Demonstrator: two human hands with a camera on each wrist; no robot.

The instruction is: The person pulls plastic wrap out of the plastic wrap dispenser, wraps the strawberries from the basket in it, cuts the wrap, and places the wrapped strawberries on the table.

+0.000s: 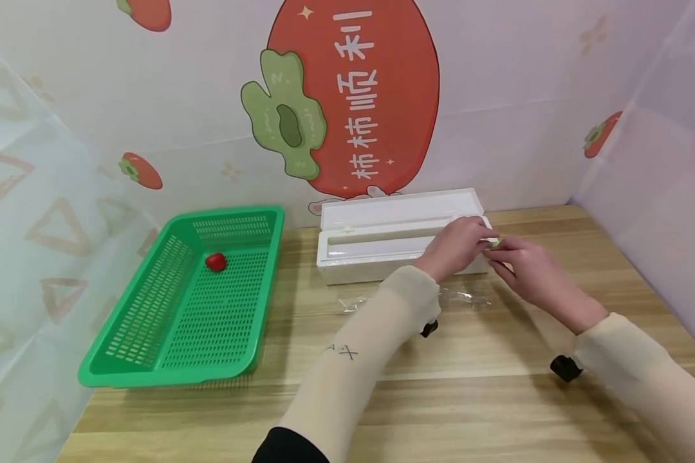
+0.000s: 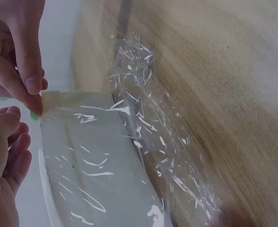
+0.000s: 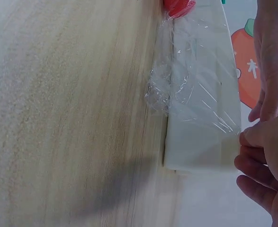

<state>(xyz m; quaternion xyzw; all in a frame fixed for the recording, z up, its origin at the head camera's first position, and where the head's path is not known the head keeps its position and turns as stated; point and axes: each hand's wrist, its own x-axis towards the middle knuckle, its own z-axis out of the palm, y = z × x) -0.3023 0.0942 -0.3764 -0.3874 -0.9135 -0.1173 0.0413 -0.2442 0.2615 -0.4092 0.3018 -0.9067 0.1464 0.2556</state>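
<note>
A long white box (image 1: pixel 353 263) stands with its lid (image 1: pixel 402 209) raised. My left hand (image 1: pixel 456 244) reaches over its right end, and my right hand (image 1: pixel 527 267) comes in from the right, so the fingertips of both meet there. Between them shows a small green piece (image 1: pixel 494 242), its kind unclear. In the left wrist view my right fingertips pinch this green piece (image 2: pixel 34 115), while my left fingers (image 2: pixel 15 151) bend close by; whether they hold anything is hidden. Clear plastic film (image 2: pixel 165 146) covers the box's front and lies crumpled along the wood.
To the left, a green basket (image 1: pixel 260 289) holds a red fruit-like object (image 1: pixel 215 262). Another red thing (image 3: pixel 179 7), cut off by the right wrist view's edge, lies beside the film. Behind the box rises a printed backdrop (image 1: pixel 498 128); the wooden table (image 1: pixel 469 399) extends in front.
</note>
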